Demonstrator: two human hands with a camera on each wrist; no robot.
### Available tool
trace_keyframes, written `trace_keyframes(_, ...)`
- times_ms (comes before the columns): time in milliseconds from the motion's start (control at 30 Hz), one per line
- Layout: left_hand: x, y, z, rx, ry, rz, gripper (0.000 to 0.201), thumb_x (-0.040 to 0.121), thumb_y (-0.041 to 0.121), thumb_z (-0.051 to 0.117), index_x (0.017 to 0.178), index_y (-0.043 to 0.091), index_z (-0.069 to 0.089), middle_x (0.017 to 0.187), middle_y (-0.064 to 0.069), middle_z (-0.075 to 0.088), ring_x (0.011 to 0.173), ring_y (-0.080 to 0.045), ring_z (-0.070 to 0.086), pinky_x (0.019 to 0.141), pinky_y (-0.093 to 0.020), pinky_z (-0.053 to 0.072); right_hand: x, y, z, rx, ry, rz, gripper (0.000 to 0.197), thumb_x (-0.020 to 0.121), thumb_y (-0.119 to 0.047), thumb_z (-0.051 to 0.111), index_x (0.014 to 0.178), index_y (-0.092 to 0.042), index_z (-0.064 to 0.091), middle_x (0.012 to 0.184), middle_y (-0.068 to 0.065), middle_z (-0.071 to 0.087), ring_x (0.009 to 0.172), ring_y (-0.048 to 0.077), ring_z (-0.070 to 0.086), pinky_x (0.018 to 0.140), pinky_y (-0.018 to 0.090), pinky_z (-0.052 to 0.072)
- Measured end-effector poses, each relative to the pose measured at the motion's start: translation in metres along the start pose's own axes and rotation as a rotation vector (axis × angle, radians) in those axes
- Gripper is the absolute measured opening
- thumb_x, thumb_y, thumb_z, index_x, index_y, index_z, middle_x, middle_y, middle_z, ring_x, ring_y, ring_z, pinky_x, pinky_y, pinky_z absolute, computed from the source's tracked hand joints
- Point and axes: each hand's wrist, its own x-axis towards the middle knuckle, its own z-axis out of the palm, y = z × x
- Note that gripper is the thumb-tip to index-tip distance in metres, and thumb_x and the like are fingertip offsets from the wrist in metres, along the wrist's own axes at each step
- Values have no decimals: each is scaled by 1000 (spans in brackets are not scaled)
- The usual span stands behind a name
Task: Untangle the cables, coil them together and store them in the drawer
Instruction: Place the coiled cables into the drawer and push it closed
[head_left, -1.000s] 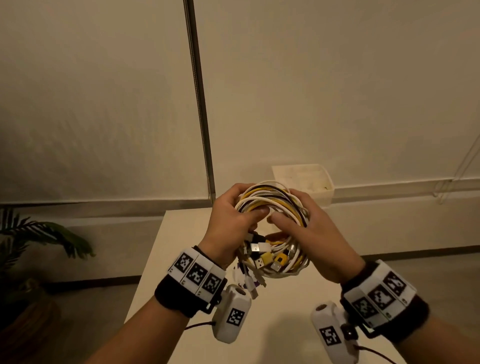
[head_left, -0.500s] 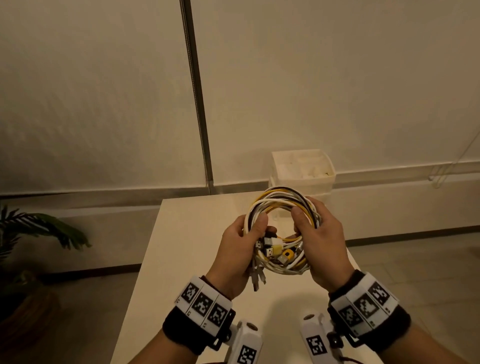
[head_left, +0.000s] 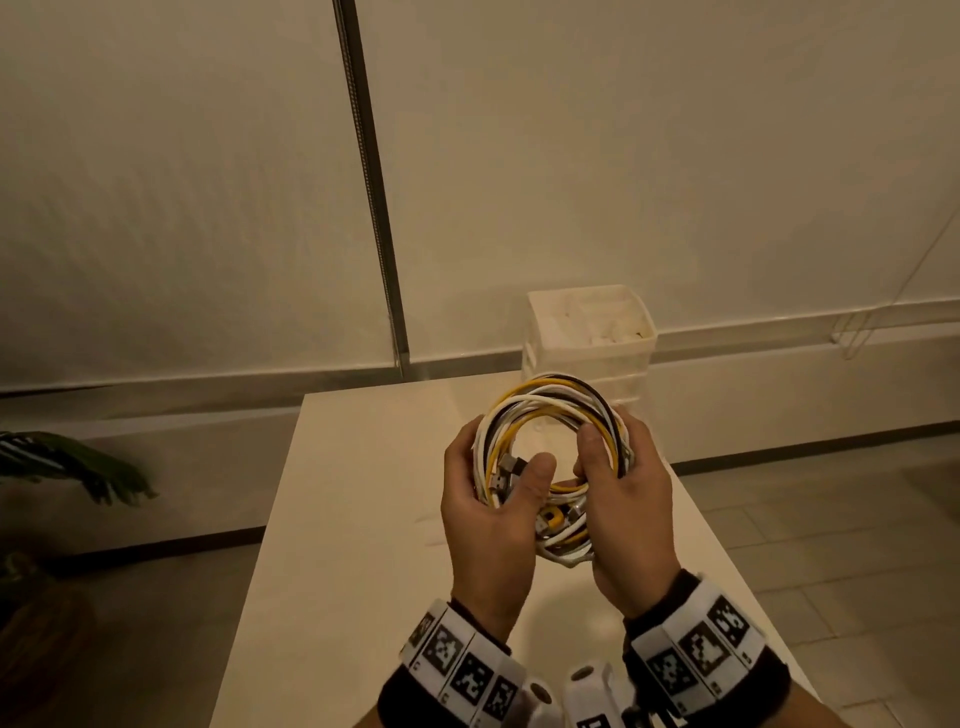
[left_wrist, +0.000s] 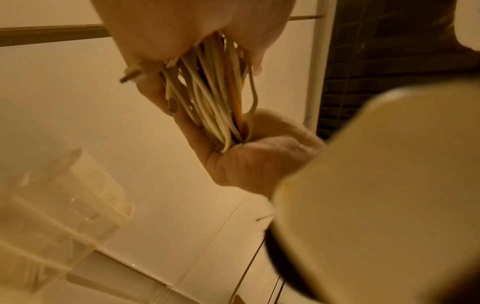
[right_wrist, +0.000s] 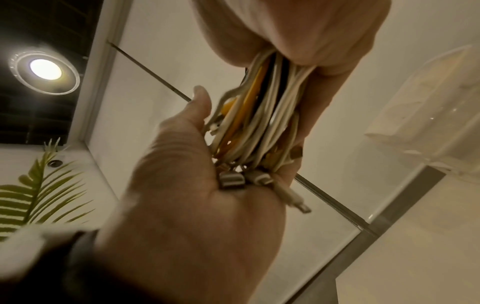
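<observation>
A coil of white, yellow and black cables stands upright in the air above the white table. My left hand grips its left side, thumb laid across the strands and plugs. My right hand grips the right side, with the thumb inside the ring. In the left wrist view the cable bundle runs between both palms. The right wrist view shows the strands and metal plug ends against the left palm. A white plastic drawer unit stands at the table's far edge, right behind the coil.
A white wall with a dark vertical strip rises behind the table. A green plant stands on the floor at the left. Tiled floor lies to the right of the table. A round ceiling lamp shines overhead.
Both hands have come down and back towards me with the coil. The plug ends that hung loose under my left hand now lie gathered inside the coil.
</observation>
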Motion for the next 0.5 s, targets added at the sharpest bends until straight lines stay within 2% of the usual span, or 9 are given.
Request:
trace_keyframes(67,7,-7,2,48,45,-15,32,87,21,70,118,22,62,99,-4,71,88,-17,69,80,-37,57,-3,5,-1,18,15,42,25,97,-24,53,122,-27,55,84,-6,62,75,8,58,75,30,53)
trace_keyframes(133,13,-13,3,54,74,-55,19,93,14,63,110,22,67,86,-4,70,75,-15,64,75,-39,56,-4,8,-4,35,-18,111,25,97,-26,53,122,-29,54,86,-4,61,80,14,59,76,32,52)
trace_keyframes(267,17,-23,0,52,38,-152,13,96,17,57,103,17,68,82,-11,67,71,-23,61,69,-41,55,-3,6,-25,111,-205,319,24,96,-26,53,119,-34,55,99,9,62,93,28,61,82,44,54)
trace_keyframes(367,16,-40,-5,67,-23,-240,15,98,23,54,99,16,68,89,-23,66,76,-33,61,73,-47,54,-3,4,-52,120,-350,465,24,98,-22,47,118,-32,57,110,19,59,98,36,62,82,52,55)
trace_keyframes(433,13,-52,-6,136,-78,-272,18,99,27,51,100,19,67,93,-19,67,82,-31,64,78,-47,55,0,7,-70,54,-435,510,26,100,-21,45,121,-31,57,114,21,59,102,38,62,79,53,58)
trace_keyframes(500,9,-65,-4,194,-133,-289,19,101,29,48,103,21,65,89,-8,69,83,-23,64,77,-42,54,5,15,-85,-44,-482,507,25,100,-20,44,122,-26,55,109,19,61,94,28,65,76,48,59)
